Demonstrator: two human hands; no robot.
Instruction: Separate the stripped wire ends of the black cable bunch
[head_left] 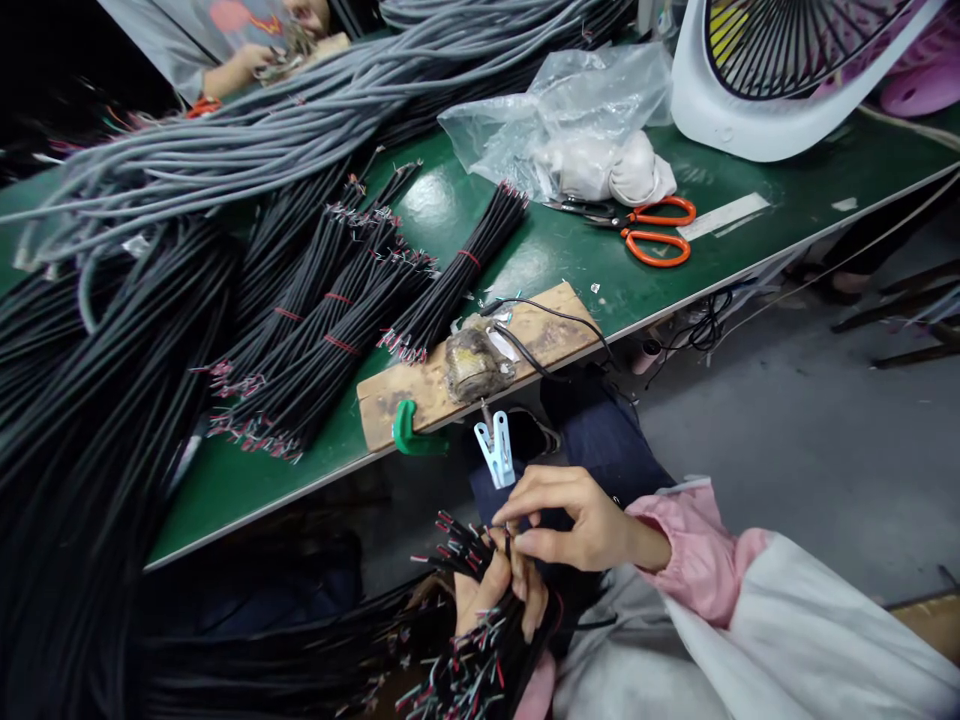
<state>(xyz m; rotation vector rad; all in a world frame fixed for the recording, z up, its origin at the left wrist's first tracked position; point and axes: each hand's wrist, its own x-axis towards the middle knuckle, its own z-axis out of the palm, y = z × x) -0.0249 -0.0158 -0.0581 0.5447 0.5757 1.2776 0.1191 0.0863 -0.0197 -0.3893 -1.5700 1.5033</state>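
- Held black cables (463,548): below the wooden board (566,312), on the wearer's side; their ends show short red and white leads.
- Left hand (480,597), below the board: its grip is closed around these cables.
- Right hand (581,520), below the board and to its right: thumb and fingertips meet near one cable end; whether this grip pinches it cannot be told.
- Progress, as judged: red-banded bundles (337,325), to the left of the board on the green surface (420,205), appear sorted and tied. One tied bundle (476,262) reaches the board's far edge. The held cables seem to be only partly worked through.
- Apparently remaining: a lower cluster of cables (459,668), below the board and the hands; its count is unreadable.
- Obscured: much of the left hand, behind the right hand and the cables; the taped lump (474,362) on the board, its contents wrapped; the lower cluster, cut off by the lower frame edge; the dark cable mass (97,430), far left of the board, blurred.
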